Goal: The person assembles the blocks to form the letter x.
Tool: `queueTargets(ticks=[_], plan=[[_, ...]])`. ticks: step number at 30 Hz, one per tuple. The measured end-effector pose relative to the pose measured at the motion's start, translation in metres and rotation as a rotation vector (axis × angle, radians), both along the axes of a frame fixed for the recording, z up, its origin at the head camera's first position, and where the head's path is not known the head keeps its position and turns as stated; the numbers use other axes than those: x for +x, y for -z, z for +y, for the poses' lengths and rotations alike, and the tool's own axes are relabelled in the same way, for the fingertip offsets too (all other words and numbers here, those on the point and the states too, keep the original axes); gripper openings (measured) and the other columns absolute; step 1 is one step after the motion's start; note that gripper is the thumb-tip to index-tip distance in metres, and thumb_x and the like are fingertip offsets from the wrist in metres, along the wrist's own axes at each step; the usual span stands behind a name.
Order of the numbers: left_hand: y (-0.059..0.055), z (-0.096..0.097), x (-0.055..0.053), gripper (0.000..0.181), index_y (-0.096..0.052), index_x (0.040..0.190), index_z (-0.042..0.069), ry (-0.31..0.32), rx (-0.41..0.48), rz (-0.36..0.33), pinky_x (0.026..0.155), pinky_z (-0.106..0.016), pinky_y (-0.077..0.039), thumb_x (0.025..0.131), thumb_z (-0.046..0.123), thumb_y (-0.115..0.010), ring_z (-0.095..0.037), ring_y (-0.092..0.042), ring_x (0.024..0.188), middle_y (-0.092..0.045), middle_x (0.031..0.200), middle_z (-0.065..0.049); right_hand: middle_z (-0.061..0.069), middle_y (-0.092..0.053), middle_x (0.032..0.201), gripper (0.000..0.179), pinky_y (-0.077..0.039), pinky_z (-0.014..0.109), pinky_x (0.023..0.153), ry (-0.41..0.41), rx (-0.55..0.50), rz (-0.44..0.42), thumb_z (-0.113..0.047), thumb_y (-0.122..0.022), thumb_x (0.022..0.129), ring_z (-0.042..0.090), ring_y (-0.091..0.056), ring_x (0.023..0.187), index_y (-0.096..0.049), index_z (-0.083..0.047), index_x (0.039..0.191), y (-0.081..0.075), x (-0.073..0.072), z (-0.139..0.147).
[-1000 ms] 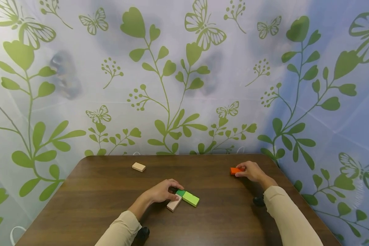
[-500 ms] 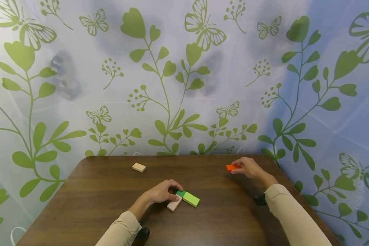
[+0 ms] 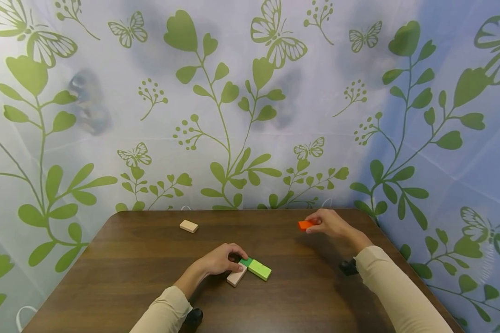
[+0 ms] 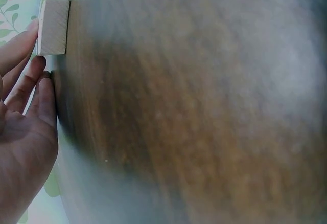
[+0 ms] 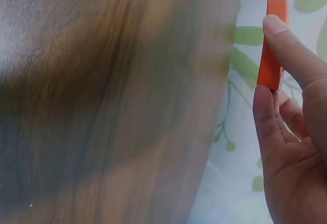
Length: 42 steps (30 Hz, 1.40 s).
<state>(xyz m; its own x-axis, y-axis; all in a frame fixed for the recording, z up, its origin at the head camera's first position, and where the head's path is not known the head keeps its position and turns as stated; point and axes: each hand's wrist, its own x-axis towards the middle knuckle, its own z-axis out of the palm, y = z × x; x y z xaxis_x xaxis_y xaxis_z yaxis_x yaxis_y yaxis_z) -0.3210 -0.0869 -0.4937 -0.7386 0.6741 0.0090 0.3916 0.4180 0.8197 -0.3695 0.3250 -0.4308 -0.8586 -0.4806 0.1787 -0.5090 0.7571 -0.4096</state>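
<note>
Orange and straight-edged, a slim block point(image 5: 271, 65) is pinched between thumb and fingers of the right hand point(image 3: 331, 224), over the brown table's point(image 3: 150, 268) far side, right of centre. From the head, one end juts leftward past the fingertips; the right wrist view adds its long narrow side, long axis nearly upright there, apart from the tabletop. The left hand point(image 3: 216, 260) lays its thumb on a pale wooden block point(image 3: 235, 277) and a finger on a dark green block point(image 3: 246, 262) beside a lime block point(image 3: 260, 270); whether it pinches either, I cannot tell
</note>
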Motion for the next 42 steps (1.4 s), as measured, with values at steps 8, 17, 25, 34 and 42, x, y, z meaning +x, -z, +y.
queueTargets(ticks=[8,17,25,34,42], plan=[[-0.002,-0.001,0.001,0.021,-0.075,0.112,0.008,0.015,-0.009,0.033,0.098,-0.046,-0.047,0.092,0.006,-0.079,-0.028,-0.057,0.114,-0.064,0.122,-0.004,-0.002,-0.071,0.1,0.031,-0.044,0.034,0.072,-0.066,-0.002,-0.01,-0.028,-0.082,0.09,0.017,-0.056,0.082,-0.079,-0.008,0.114,-0.002,0.0,-0.014],[-0.004,0.0,0.001,0.008,-0.076,0.099,0.006,0.027,-0.006,0.03,0.099,-0.045,-0.046,0.091,0.004,-0.079,-0.029,-0.055,0.116,-0.062,0.12,-0.002,0.0,-0.069,0.1,0.034,-0.045,0.035,0.073,-0.105,-0.011,-0.015,-0.028,-0.085,0.088,0.026,-0.058,0.085,-0.08,-0.006,0.113,-0.001,0.0,-0.028],[-0.003,0.0,-0.001,0.006,-0.076,0.094,0.006,0.032,-0.004,0.031,0.1,-0.049,-0.045,0.091,0.003,-0.079,-0.03,-0.054,0.118,-0.062,0.12,-0.003,-0.004,-0.067,0.099,0.032,-0.046,0.033,0.072,-0.157,0.004,-0.029,-0.026,-0.084,0.089,0.015,-0.055,0.083,-0.079,-0.009,0.115,0.004,-0.002,-0.043],[-0.005,-0.001,0.0,0.018,-0.069,0.104,0.006,0.021,0.003,0.014,0.093,-0.047,-0.048,0.09,0.002,-0.08,-0.025,-0.057,0.104,-0.063,0.113,-0.004,-0.001,-0.067,0.1,0.04,-0.049,0.032,0.076,-0.144,-0.002,-0.045,-0.029,-0.087,0.086,0.015,-0.056,0.085,-0.078,-0.005,0.117,0.008,-0.001,-0.056],[-0.004,-0.001,-0.002,0.029,-0.064,0.115,0.004,0.037,0.042,-0.015,0.098,-0.045,-0.048,0.09,-0.001,-0.078,-0.026,-0.058,0.112,-0.064,0.114,-0.003,0.0,-0.068,0.102,0.038,-0.05,0.032,0.075,-0.191,0.013,-0.03,-0.029,-0.087,0.086,0.016,-0.057,0.086,-0.079,-0.005,0.115,0.014,-0.001,-0.065]])
